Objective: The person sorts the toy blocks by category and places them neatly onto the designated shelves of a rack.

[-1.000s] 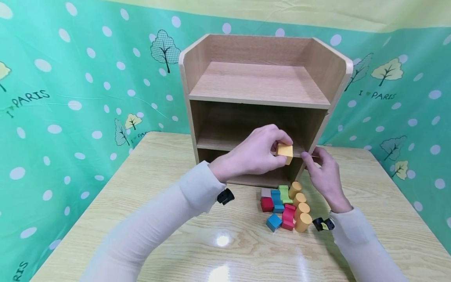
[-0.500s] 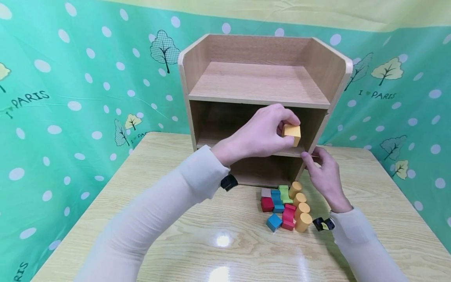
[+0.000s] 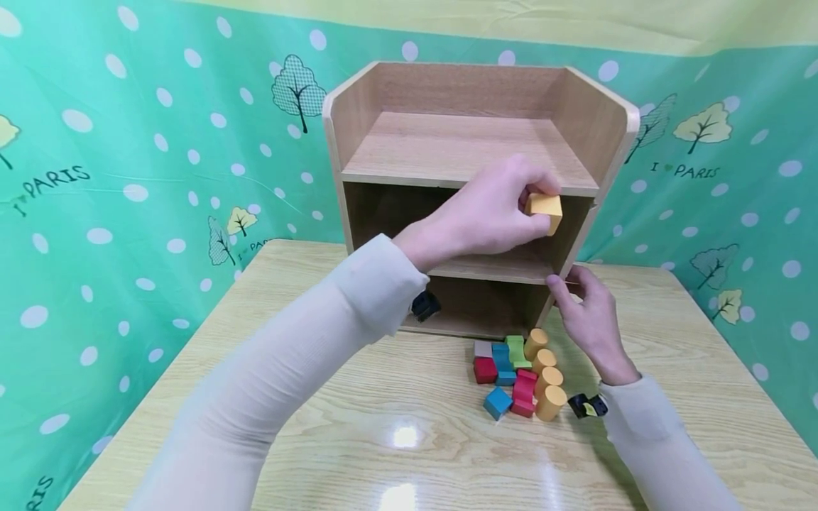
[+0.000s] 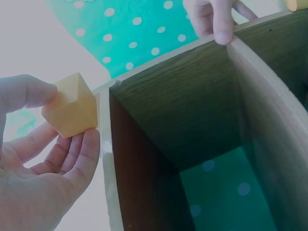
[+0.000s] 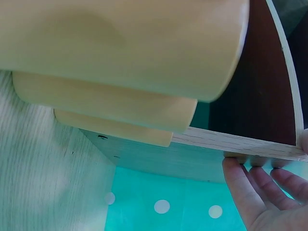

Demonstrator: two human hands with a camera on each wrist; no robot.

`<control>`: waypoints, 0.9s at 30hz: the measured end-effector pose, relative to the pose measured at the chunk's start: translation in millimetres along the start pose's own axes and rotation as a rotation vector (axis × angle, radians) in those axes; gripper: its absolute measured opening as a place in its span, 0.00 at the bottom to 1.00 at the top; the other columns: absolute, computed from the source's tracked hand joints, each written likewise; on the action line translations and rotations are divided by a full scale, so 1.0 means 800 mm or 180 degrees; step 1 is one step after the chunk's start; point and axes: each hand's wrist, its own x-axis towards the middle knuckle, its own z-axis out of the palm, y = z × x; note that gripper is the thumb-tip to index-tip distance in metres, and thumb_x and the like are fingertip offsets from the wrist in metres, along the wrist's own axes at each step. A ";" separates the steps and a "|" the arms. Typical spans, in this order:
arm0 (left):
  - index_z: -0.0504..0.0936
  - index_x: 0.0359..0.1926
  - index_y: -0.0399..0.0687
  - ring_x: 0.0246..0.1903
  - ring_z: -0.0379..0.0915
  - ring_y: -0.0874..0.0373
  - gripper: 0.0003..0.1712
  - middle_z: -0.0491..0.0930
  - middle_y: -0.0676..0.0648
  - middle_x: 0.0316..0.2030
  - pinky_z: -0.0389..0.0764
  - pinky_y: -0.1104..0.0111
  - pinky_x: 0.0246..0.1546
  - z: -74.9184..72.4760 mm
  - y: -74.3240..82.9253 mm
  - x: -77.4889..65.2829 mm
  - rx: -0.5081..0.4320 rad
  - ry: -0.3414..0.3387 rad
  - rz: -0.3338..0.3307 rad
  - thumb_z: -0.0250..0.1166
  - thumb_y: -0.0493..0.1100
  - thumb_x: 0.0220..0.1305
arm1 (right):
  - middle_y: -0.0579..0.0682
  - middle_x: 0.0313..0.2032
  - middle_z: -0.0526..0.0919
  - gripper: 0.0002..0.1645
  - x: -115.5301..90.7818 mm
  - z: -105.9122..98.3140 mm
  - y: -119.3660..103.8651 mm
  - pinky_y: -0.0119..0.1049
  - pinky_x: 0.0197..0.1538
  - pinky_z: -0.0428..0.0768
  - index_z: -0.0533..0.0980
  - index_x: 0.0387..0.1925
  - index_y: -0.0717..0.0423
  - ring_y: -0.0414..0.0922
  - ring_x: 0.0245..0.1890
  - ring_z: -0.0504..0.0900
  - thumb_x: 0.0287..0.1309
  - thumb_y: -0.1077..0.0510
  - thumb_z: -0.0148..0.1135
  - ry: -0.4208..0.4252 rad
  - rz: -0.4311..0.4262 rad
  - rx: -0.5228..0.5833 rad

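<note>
In the head view my left hand (image 3: pixel 492 213) pinches a yellow cube block (image 3: pixel 544 213) in front of the right part of the small wooden shelf unit (image 3: pixel 466 152), near its top board. The left wrist view shows the cube (image 4: pixel 71 107) between thumb and fingertips, overlapping the top board's front edge. My right hand (image 3: pixel 589 316) grips the unit's right side panel by its front edge, level with the middle shelf. Its thumb lies at the front edge, and in the right wrist view its fingers (image 5: pixel 240 180) rest against the panel's outer face.
On the table (image 3: pixel 345 419), before the unit, stand several yellow cylinder blocks (image 3: pixel 551 402) in a row. Beside them are a blue cube (image 3: pixel 498 403), a red cube (image 3: pixel 485 370), a grey block (image 3: pixel 482 348), and curved red (image 3: pixel 524 392), blue (image 3: pixel 503 364) and green (image 3: pixel 516 351) blocks.
My left hand has carried the yellow cube up and to the right, from middle-shelf height to near the top board. My right hand has kept its grip on the side panel.
</note>
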 end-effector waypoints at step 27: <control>0.81 0.49 0.44 0.43 0.65 0.62 0.16 0.75 0.51 0.45 0.64 0.79 0.40 -0.019 0.000 0.063 0.0434 -0.0027 -0.0193 0.58 0.40 0.60 | 0.58 0.52 0.77 0.33 -0.001 0.000 0.002 0.19 0.39 0.74 0.69 0.61 0.59 0.55 0.50 0.76 0.65 0.41 0.53 0.0004 0.0000 -0.0157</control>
